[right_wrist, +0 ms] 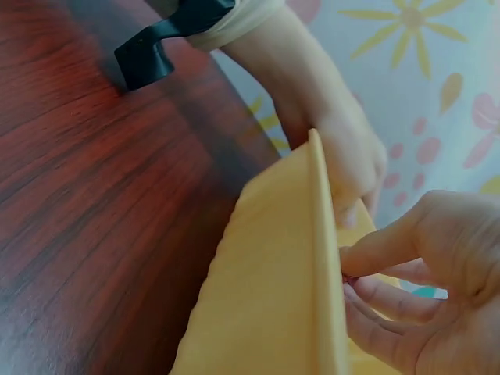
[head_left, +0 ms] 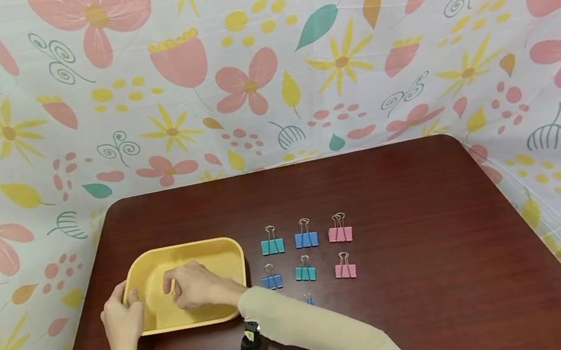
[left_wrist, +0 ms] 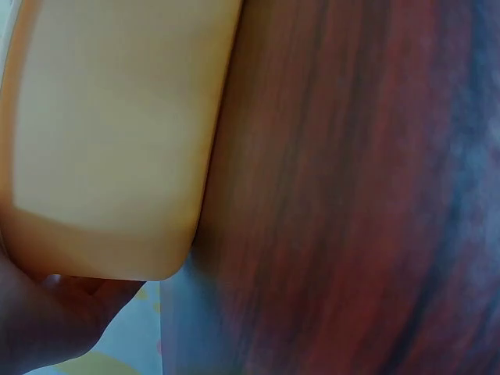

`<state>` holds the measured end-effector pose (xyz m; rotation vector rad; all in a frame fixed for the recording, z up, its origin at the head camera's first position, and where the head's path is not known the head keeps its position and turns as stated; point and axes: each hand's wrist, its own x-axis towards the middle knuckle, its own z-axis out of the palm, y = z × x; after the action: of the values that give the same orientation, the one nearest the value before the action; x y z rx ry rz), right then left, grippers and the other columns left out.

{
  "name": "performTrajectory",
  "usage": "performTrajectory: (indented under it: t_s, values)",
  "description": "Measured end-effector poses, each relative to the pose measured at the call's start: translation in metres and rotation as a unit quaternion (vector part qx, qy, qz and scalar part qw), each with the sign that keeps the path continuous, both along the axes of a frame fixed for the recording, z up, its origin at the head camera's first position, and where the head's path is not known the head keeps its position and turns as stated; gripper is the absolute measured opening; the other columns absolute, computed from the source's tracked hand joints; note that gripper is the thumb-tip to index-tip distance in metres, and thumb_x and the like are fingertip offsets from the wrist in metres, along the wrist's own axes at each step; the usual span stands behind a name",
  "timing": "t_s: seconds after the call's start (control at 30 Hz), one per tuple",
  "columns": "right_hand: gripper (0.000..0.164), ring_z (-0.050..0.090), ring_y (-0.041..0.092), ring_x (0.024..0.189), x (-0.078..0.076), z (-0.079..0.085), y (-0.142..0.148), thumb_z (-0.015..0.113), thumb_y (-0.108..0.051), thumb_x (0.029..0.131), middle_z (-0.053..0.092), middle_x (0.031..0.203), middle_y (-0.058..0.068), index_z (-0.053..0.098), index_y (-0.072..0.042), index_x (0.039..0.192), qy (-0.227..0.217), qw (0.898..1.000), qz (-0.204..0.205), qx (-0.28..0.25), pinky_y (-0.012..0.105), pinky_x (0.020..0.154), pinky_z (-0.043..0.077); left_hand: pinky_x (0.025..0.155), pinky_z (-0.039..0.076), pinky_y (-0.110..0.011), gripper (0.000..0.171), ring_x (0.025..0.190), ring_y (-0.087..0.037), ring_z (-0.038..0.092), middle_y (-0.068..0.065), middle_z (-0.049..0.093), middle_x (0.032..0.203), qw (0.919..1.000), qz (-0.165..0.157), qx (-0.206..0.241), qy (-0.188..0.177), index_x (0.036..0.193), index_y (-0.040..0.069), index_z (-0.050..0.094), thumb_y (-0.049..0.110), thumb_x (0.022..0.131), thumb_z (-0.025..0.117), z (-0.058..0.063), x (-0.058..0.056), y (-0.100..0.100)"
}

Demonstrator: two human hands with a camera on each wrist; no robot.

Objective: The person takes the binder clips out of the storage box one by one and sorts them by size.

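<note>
A yellow tray [head_left: 187,249] stands at the left of the table. My left hand [head_left: 123,318] grips its left end, with the thumb over the rim and the fingers outside. In the left wrist view that hand [left_wrist: 58,320] shows under the tray's rounded corner. My right hand [head_left: 195,285] reaches over the near rim into the tray. Its thumb and fingers pinch a small pink binder clip [right_wrist: 351,279], mostly hidden by the fingertips. Right of the tray lie larger binder clips, among them a teal one [head_left: 273,247], a blue one [head_left: 306,240] and a pink one [head_left: 345,271].
A tiny blue clip [head_left: 309,299] lies below the clip rows, near my right sleeve [head_left: 330,337]. The dark wooden table [head_left: 435,236] extends to the right. A flower-printed cloth [head_left: 264,78] hangs behind it and along both sides.
</note>
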<state>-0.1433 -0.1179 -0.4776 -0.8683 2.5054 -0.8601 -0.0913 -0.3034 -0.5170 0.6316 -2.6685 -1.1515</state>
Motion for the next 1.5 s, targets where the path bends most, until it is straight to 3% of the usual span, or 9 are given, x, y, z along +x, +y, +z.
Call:
performTrajectory:
  t_s: [0.3,0.5,0.7,1.0,1.23,1.5]
  values:
    - [0.009,0.057,-0.006,0.073,0.0,0.006,0.038,0.077,-0.013,0.083,0.072,0.077,-0.014,0.077,-0.019,0.089,-0.015,0.995,-0.056,-0.084,0.011,0.068,0.041,0.091,0.044,-0.058,0.038,0.113,-0.047,0.057,-0.035,0.061,0.129,0.9999,-0.002,0.004,-0.01,0.136,-0.002,0.058,0.015,0.105,0.046,0.0,0.002,0.0]
    - [0.006,0.057,-0.006,0.071,-0.001,0.01,0.055,0.08,-0.013,0.084,0.073,0.076,-0.012,0.078,-0.017,0.088,-0.024,0.99,-0.067,-0.119,0.013,0.061,0.04,0.092,0.042,-0.06,0.039,0.115,-0.048,0.055,-0.035,0.06,0.13,0.9999,-0.001,0.007,-0.014,0.137,-0.002,0.058,0.016,0.105,0.045,0.001,0.002,-0.001]
    - [0.004,0.063,-0.01,0.065,-0.005,0.012,0.072,0.077,-0.012,0.088,0.077,0.078,-0.011,0.08,-0.014,0.09,-0.017,0.988,-0.062,-0.137,0.01,0.068,0.046,0.093,0.042,-0.06,0.039,0.117,-0.049,0.055,-0.035,0.059,0.132,0.9998,-0.002,0.009,-0.015,0.137,-0.002,0.057,0.017,0.105,0.045,0.001,0.003,-0.001]
    - [0.008,0.074,0.01,0.075,-0.011,0.014,0.101,0.074,-0.011,0.092,0.078,0.079,-0.007,0.081,-0.014,0.092,-0.003,0.982,-0.065,-0.175,0.013,0.066,0.049,0.095,0.042,-0.061,0.041,0.119,-0.049,0.053,-0.034,0.057,0.135,0.9997,-0.004,0.014,-0.017,0.139,-0.003,0.055,0.016,0.105,0.043,0.002,0.003,-0.003]
    - [0.009,0.074,0.009,0.075,-0.015,0.019,0.122,0.073,-0.01,0.093,0.079,0.082,-0.003,0.081,-0.011,0.095,0.002,0.982,-0.071,-0.173,0.017,0.073,0.05,0.097,0.042,-0.061,0.042,0.121,-0.05,0.052,-0.035,0.056,0.136,0.9995,-0.008,0.019,-0.022,0.141,-0.003,0.054,0.018,0.106,0.042,0.003,0.004,-0.004]
    - [0.008,0.07,0.008,0.067,-0.012,0.014,0.165,0.075,-0.013,0.091,0.077,0.081,-0.004,0.082,-0.013,0.094,0.01,0.98,-0.105,-0.166,0.018,0.059,0.05,0.094,0.044,-0.059,0.042,0.118,-0.048,0.054,-0.034,0.057,0.135,0.9996,-0.01,0.016,-0.021,0.14,-0.003,0.055,0.018,0.106,0.043,0.002,0.002,-0.002]
